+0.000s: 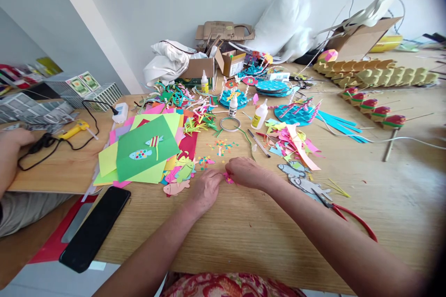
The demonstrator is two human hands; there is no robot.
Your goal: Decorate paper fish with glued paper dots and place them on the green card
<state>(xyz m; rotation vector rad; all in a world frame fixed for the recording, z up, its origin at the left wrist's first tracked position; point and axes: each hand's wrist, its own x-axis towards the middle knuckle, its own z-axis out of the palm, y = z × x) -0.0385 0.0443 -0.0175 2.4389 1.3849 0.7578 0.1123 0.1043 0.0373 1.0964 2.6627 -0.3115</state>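
A small pink paper cutout [228, 179] lies on the table between my hands, mostly hidden by the fingers. My left hand [206, 189] is closed, with its fingertips at the cutout's left edge. From above, my right hand [244, 171] pinches the cutout, its fingers curled. Just beyond are tiny coloured paper dots [223, 147]. Fish cutouts [177, 185] in pink, green and peach are heaped left of my left hand. Grey paper fish [309, 185] lie to the right, beside red-handled scissors [355, 220].
A green sheet [149, 148] bearing two decorated fish tops a paper stack. Nearby are a black phone [95, 227], a glue bottle [259, 115], a tape roll [230, 124], a pen [259, 143] and paper scraps [289, 141]. Another person's arm [10, 153] rests at far left.
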